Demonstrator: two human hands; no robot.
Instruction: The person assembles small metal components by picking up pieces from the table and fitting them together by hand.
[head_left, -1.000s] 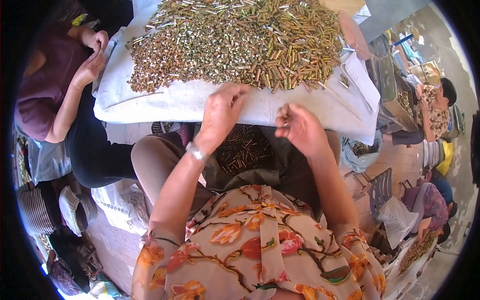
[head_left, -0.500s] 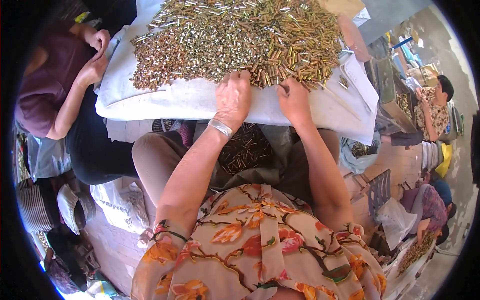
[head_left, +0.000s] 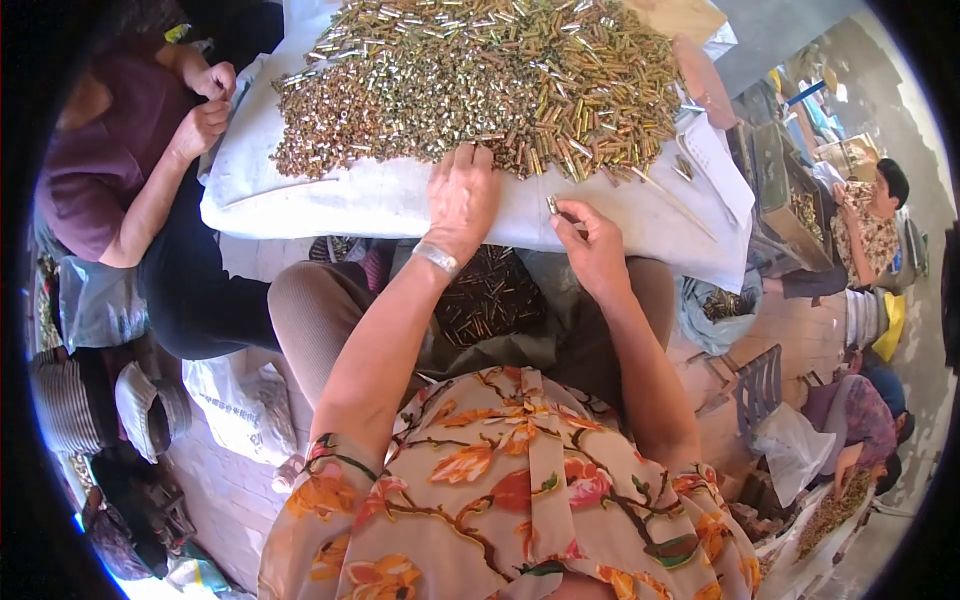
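Observation:
Small brass-coloured and silvery metal pieces (head_left: 420, 80) lie heaped on a white cloth-covered table (head_left: 330, 210). Short nut-like bits fill the heap's left side, longer tube-like ones its right. At the near edge of the heap is my left hand (head_left: 464, 195), knuckles up and fingers curled down; its fingertips are hidden. My right hand (head_left: 592, 245) is just off the heap, over the table's near edge. Between thumb and forefinger it pinches a small metal cylinder (head_left: 552, 204). Below, between my knees, a dark container (head_left: 490, 295) holds many longer metal pieces.
A co-worker's hands (head_left: 208, 108) are close together at the table's left. Thin sticks (head_left: 680, 205) and paper sheets (head_left: 715, 165) lie on the right. Past them are a box of parts (head_left: 785, 200) and a blue bag (head_left: 718, 310). A white sack (head_left: 240, 410) rests on the floor.
My right hand has drawn back from the heap toward me, and a small metal cylinder now shows in its pinch. My left hand stays at the heap's edge. The co-worker's hands have shifted.

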